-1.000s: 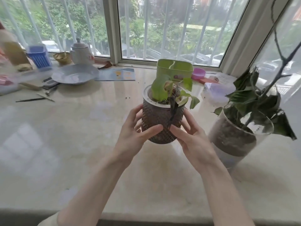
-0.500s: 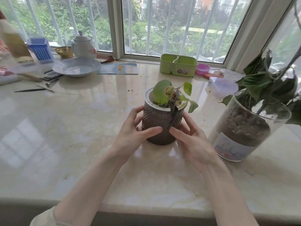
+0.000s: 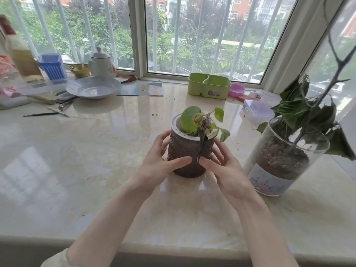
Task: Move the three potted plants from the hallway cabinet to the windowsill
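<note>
A small brown textured pot (image 3: 185, 149) with a white inner rim and a few green leaves stands upright on the marble windowsill (image 3: 86, 170). My left hand (image 3: 159, 162) cups its left side, thumb across the front. My right hand (image 3: 225, 170) cups the right side, its thumb by a hanging dead leaf. Just to the right stands a second plant, a clear glass pot (image 3: 279, 166) with soil, a printed label and dark drooping leaves. No third plant is in view.
Along the window sit a green two-part box (image 3: 209, 87), a pink lid (image 3: 236, 90), a clear plastic box (image 3: 257, 111), a plate (image 3: 93, 90), a teapot (image 3: 101, 63), a blue container (image 3: 52, 69) and thin tools (image 3: 44, 113) at far left.
The brown pot came down from in the air and now rests on the sill. Both hands stay around it, with the fingers a little looser.
</note>
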